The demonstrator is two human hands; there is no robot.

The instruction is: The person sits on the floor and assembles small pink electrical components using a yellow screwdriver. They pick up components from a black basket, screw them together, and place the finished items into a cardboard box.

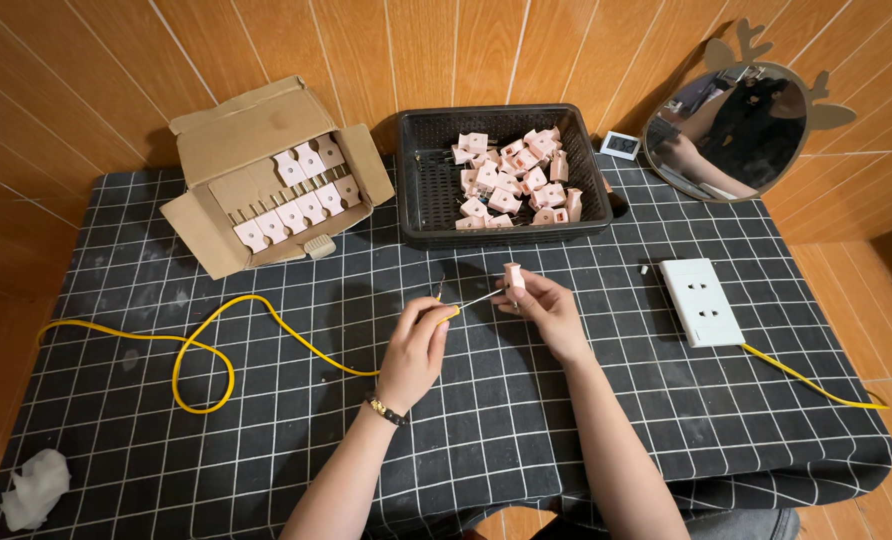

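Note:
My left hand (418, 345) pinches the end of a yellow cable (206, 345), whose bare tip points right toward a small pink plug (514, 276). My right hand (544, 305) holds that pink plug upright between its fingers, just above the middle of the table. The cable tip reaches the plug's underside; whether it is inside I cannot tell. The rest of the yellow cable loops away over the black checked cloth (266, 440) to the left.
A black plastic basket (424, 190) with several pink plugs stands at the back centre. An open cardboard box (256, 130) with rows of pink plugs lies back left. A white socket strip (701, 301) with its own yellow lead lies right, a round mirror (731, 130) behind it. Crumpled tissue (34, 487) lies front left.

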